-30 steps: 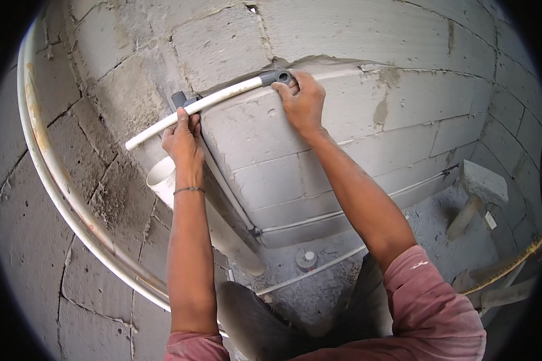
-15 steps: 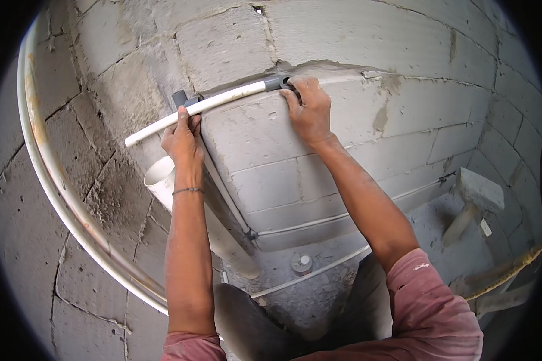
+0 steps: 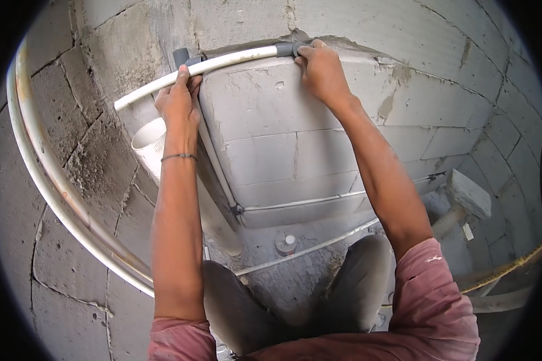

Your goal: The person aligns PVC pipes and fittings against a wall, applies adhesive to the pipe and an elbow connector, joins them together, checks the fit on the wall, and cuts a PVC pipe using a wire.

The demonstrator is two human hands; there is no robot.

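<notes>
A white plastic pipe runs across the groove in the block wall, with a grey elbow fitting on its right end. My left hand pinches the pipe towards its free left end, thumb on top and fingers partly hidden beneath. At the other end, my right hand is closed on the elbow, its fingertips at the fitting's opening. Just behind the pipe, near my left thumb, a grey pipe fitting shows in part. Below it a thin upright pipe goes down the wall.
A wide white pipe leans below my left hand. Long curved pipes hang along the left wall. A capped pipe stub stands on the rubble floor between my knees. At right are a block on a post and a yellowish rope.
The whole view has shifted, so the pipe and both hands appear higher in it. My right fingers have turned a little around the elbow. Both hands keep their hold.
</notes>
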